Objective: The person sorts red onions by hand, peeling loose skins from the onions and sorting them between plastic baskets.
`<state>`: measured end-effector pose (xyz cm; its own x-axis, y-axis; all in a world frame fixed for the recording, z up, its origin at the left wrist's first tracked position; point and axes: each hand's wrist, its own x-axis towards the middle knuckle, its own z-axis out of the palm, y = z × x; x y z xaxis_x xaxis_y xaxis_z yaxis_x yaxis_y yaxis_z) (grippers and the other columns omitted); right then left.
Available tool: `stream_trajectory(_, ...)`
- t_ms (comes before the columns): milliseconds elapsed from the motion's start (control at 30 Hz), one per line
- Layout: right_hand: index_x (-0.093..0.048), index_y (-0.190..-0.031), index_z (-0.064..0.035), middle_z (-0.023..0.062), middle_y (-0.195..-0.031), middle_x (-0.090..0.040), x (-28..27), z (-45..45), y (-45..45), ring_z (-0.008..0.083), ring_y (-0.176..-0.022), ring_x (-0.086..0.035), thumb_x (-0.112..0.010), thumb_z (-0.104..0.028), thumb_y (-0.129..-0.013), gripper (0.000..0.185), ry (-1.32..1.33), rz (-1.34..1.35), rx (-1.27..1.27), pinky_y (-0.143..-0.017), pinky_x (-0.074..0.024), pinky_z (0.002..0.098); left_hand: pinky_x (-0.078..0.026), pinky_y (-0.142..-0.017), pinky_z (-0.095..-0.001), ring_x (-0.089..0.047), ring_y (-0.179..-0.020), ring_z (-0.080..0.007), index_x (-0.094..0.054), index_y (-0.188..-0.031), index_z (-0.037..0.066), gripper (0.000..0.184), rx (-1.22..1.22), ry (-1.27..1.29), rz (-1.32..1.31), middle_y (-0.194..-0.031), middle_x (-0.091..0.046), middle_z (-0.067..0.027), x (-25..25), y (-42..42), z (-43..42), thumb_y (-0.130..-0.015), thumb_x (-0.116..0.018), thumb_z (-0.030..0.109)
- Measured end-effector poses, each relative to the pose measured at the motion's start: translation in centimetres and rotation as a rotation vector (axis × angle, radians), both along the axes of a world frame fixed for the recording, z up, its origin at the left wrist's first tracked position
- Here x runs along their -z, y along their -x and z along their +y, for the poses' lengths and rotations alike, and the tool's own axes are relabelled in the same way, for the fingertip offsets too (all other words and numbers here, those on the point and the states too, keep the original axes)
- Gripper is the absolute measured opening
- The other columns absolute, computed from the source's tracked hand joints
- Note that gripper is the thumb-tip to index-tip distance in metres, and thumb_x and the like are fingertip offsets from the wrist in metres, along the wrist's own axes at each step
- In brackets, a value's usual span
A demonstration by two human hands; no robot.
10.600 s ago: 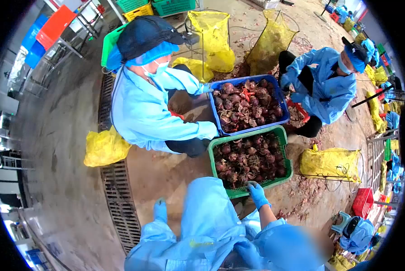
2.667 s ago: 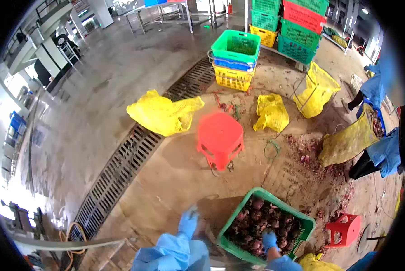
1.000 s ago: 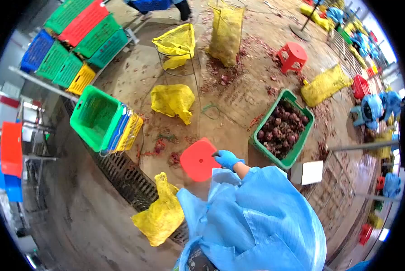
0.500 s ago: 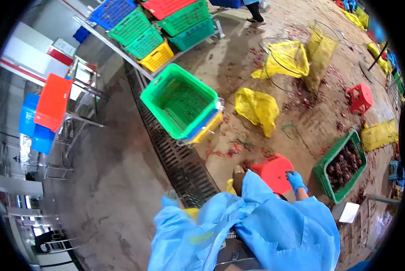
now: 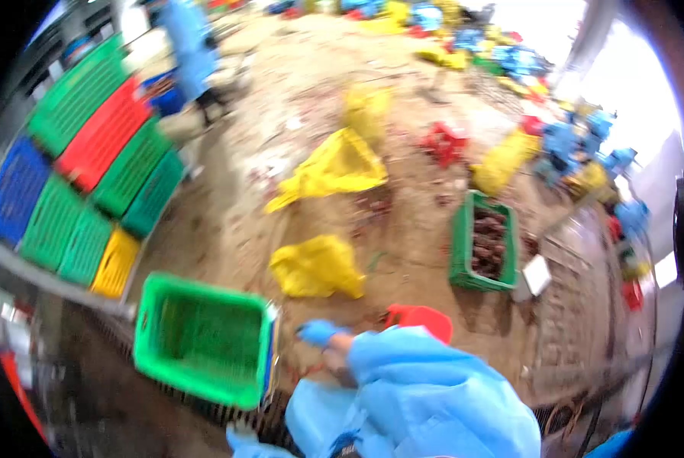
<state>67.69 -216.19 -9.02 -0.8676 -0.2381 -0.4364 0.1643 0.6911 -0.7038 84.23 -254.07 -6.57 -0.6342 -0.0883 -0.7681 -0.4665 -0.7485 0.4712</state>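
My right hand [image 5: 321, 333], in a blue glove, reaches forward over the floor, apart from the things around it. Motion blur smears its fingers. To its left stands a green plastic crate [image 5: 150, 328], with nothing seen in it, on top of other crates. A red stool [image 5: 422, 319] is beside my right sleeve, partly hidden by it. Ahead of the hand lies a yellow mesh bag [image 5: 317, 266]. My left hand [image 5: 241, 439] seems to be the blurred blue shape at the bottom edge; its fingers cannot be made out.
Stacked coloured crates [image 5: 101, 141] stand at the left. A green crate [image 5: 461, 256] of dark reddish produce is at the right, beside a white board [image 5: 537, 275]. More yellow bags [image 5: 334, 168] and a red stool [image 5: 443, 145] lie farther off. A person in blue [image 5: 188, 49] stands at the back left.
My view has swung right and up. My right hand has left the red stool and now reaches out near the green crate. My left hand has dropped toward the bottom edge.
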Motion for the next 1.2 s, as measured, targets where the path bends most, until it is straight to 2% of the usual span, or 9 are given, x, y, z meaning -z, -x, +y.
stream_trajectory(100, -0.057, -0.117, -0.0134, 0.0139, -0.11, -0.061, -3.7, -6.4, 1.5, 0.0293, -0.099, -0.059, -0.05, -0.039, -0.082, 0.044, 0.196, -0.229, 0.125, -0.088, -0.0453, 0.0381, -0.041, -0.084, -0.0407, -0.052, -0.096, -0.0269, -0.049, -0.115, 0.001, 0.042, 0.049, 0.233, -0.108, -0.106, -0.054, -0.0121, 0.7, 5.0, -2.1, -0.083, -0.047, 0.027)
stream_trajectory(400, -0.056, -0.114, 0.0015, 0.0233, -0.111, -0.058, 6.8, -12.9, 0.1, 0.0335, -0.107, -0.054, -0.058, -0.052, -0.073, 0.067, 0.042, -0.458, 0.556, -0.091, -0.0418, 0.0396, -0.041, -0.079, -0.0396, -0.052, -0.091, -0.0252, -0.051, -0.112, 0.001, 0.039, 0.254, 0.469, -0.168, -0.102, -0.055, -0.0111, 5.9, 15.8, -10.5, -0.082, -0.049, 0.026)
stream_trajectory(500, -0.058, -0.112, 0.001, 0.0209, -0.104, -0.061, 4.9, -16.5, -0.7, 0.0306, -0.101, -0.057, -0.06, -0.052, -0.073, 0.066, 0.339, -0.481, 0.708, -0.086, -0.0438, 0.0378, -0.041, -0.077, -0.0392, -0.052, -0.089, -0.0246, -0.052, -0.11, 0.001, 0.037, 0.287, 0.475, -0.178, -0.1, -0.055, -0.0108, 8.0, 16.5, -12.7, -0.082, -0.05, 0.026)
stream_trajectory(600, -0.059, -0.11, -0.003, 0.0187, -0.099, -0.063, 9.3, -18.4, -1.5, 0.0257, -0.083, -0.061, -0.059, -0.052, -0.073, 0.061, 0.115, -0.485, 0.909, -0.075, -0.0478, 0.0351, -0.041, -0.076, -0.0388, -0.052, -0.087, -0.024, -0.053, -0.109, 0.002, 0.036, 0.33, 0.476, -0.176, -0.099, -0.055, -0.0105, 9.3, 17.3, -13.8, -0.082, -0.051, 0.025)
stream_trajectory(700, -0.063, -0.102, -0.0012, 0.0185, -0.096, -0.064, 6.2, -18.5, 0.3, 0.0279, -0.086, -0.062, -0.06, -0.052, -0.072, 0.059, 0.078, -0.643, 0.818, -0.076, -0.0472, 0.0361, -0.041, -0.074, -0.0384, -0.051, -0.086, -0.0234, -0.053, -0.108, 0.002, 0.035, 0.336, 0.486, -0.166, -0.097, -0.055, -0.0101, 9.7, 18.0, -14.3, -0.081, -0.051, 0.025)
stream_trajectory(933, -0.066, -0.09, -0.0019, 0.0208, -0.088, -0.065, 12.3, -18.3, 0.0, 0.0341, -0.084, -0.062, -0.053, -0.049, -0.072, 0.052, -0.06, -0.508, 0.614, -0.078, -0.0462, 0.0413, -0.041, -0.07, -0.0375, -0.051, -0.082, -0.022, -0.055, -0.105, 0.002, 0.033, 0.355, 0.529, -0.142, -0.094, -0.055, -0.0094, 10.9, 18.5, -15.1, -0.081, -0.053, 0.024)
stream_trajectory(1033, -0.064, -0.099, -0.0002, 0.0234, -0.1, -0.062, 9.5, -18.4, 1.1, 0.0361, -0.094, -0.06, -0.055, -0.047, -0.072, 0.055, -0.037, -0.575, 0.614, -0.081, -0.046, 0.0403, -0.041, -0.068, -0.0371, -0.051, -0.08, -0.0214, -0.055, -0.104, 0.002, 0.032, 0.381, 0.555, -0.144, -0.092, -0.056, -0.009, 10.8, 19.0, -15.2, -0.081, -0.054, 0.024)
stream_trajectory(1067, -0.065, -0.089, -0.0026, 0.0206, -0.087, -0.065, 11.2, -19.0, 0.3, 0.0348, -0.082, -0.062, -0.051, -0.043, -0.072, 0.045, -0.047, -0.454, 0.643, -0.076, -0.0468, 0.0416, -0.041, -0.068, -0.0369, -0.051, -0.079, -0.0213, -0.056, -0.103, 0.002, 0.032, 0.378, 0.558, -0.142, -0.092, -0.056, -0.0089, 10.6, 19.1, -15.2, -0.081, -0.054, 0.024)
stream_trajectory(1200, -0.063, -0.089, 0.0029, 0.0239, -0.086, -0.063, 8.2, -19.7, 1.0, 0.0361, -0.081, -0.061, -0.054, -0.038, -0.072, 0.045, 0.038, -0.394, 0.793, -0.076, -0.0467, 0.0416, -0.041, -0.066, -0.0364, -0.051, -0.077, -0.0205, -0.056, -0.102, 0.002, 0.03, 0.376, 0.587, -0.123, -0.09, -0.056, -0.0085, 9.0, 19.9, -14.9, -0.08, -0.055, 0.023)
